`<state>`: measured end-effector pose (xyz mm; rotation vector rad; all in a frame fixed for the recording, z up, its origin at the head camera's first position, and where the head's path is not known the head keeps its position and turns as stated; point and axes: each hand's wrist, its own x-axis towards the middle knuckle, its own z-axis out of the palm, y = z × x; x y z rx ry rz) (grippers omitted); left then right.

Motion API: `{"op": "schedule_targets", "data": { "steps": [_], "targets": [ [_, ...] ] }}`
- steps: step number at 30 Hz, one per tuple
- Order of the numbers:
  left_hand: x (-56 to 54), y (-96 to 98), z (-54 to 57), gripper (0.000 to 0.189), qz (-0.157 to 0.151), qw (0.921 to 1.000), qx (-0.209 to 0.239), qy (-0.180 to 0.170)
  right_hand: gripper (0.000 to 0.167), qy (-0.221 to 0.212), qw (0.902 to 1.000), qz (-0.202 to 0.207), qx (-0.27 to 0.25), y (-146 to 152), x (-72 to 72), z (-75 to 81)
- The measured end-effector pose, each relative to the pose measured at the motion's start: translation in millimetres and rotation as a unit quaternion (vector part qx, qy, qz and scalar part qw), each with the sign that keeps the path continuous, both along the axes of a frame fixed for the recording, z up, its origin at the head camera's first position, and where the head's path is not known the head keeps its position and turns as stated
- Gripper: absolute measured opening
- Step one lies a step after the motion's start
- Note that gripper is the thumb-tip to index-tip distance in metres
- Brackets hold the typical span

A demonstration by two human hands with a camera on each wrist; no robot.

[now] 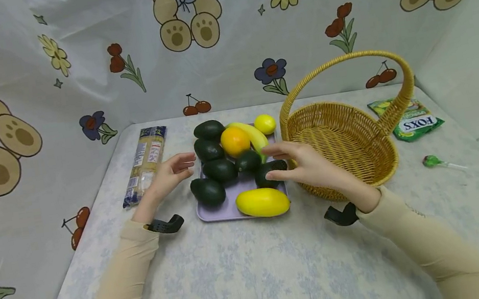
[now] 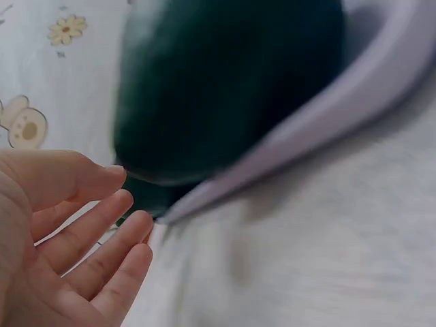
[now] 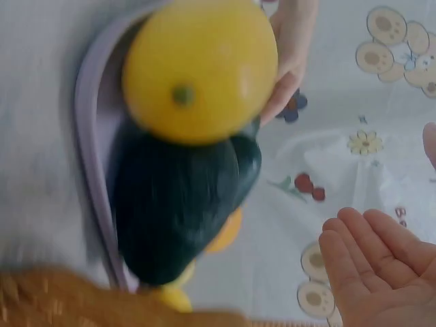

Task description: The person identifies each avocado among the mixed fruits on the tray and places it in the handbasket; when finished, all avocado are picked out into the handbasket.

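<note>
A lilac tray (image 1: 231, 217) on the table carries several dark green avocados (image 1: 208, 192), an orange (image 1: 235, 142), a banana (image 1: 255, 136), a lemon (image 1: 265, 124) and a long yellow fruit (image 1: 263, 202). My left hand (image 1: 168, 176) hovers just left of the tray, fingers loosely bent and holding nothing. In the left wrist view, a blurred avocado (image 2: 225, 88) looms beyond the fingertips. Over the tray's right side is my right hand (image 1: 309, 165), thumb and fingers apart around nothing. From the right wrist view, its palm (image 3: 388, 293) is bare, with the yellow fruit (image 3: 201, 75) nearby.
A wicker basket (image 1: 390, 160) with a tall handle stands close to the tray's right side. Farther right lie a green FOX'S candy bag (image 1: 417, 124) and a lollipop (image 1: 433, 161). A long packet of dry noodles (image 1: 145, 163) lies at left. A printed cloth hangs behind.
</note>
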<state>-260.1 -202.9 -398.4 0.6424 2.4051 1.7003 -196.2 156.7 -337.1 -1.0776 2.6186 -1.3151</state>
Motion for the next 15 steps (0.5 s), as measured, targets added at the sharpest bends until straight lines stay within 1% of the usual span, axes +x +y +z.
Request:
{"op": "schedule_targets", "data": {
  "steps": [3, 5, 7, 9, 13, 15],
  "targets": [
    [-6.7, -4.5, -20.9, 0.045, -0.014, 0.9997, 0.017, -0.005, 0.055, -0.018, 0.9998, 0.010, -0.006, -10.9, -0.7, -4.8],
    [-8.4, -5.5, -30.3, 0.044, -0.023, 0.9993, 0.030, -0.005, 0.055, -0.025, 0.9995, 0.013, -0.011, -16.9, -2.2, -8.7],
    [-8.9, -5.5, -36.3, 0.043, -0.032, 0.9987, 0.041, -0.002, 0.055, -0.026, 0.9996, 0.008, -0.009, -21.0, -4.1, -13.2],
    [-9.2, -5.3, -40.6, 0.043, -0.039, 0.9980, 0.049, 0.001, 0.056, -0.020, 0.9998, -0.005, 0.004, -23.2, -5.8, -18.2],
    [-9.3, -4.5, -44.9, 0.042, -0.040, 0.9972, 0.063, -0.005, 0.058, -0.014, 0.9990, -0.029, 0.033, -23.8, -7.7, -28.2],
    [-9.5, -4.4, -45.9, 0.042, -0.035, 0.9976, 0.060, -0.004, 0.059, -0.010, 0.9983, -0.038, 0.043, -24.0, -8.7, -33.2]
  ]
}}
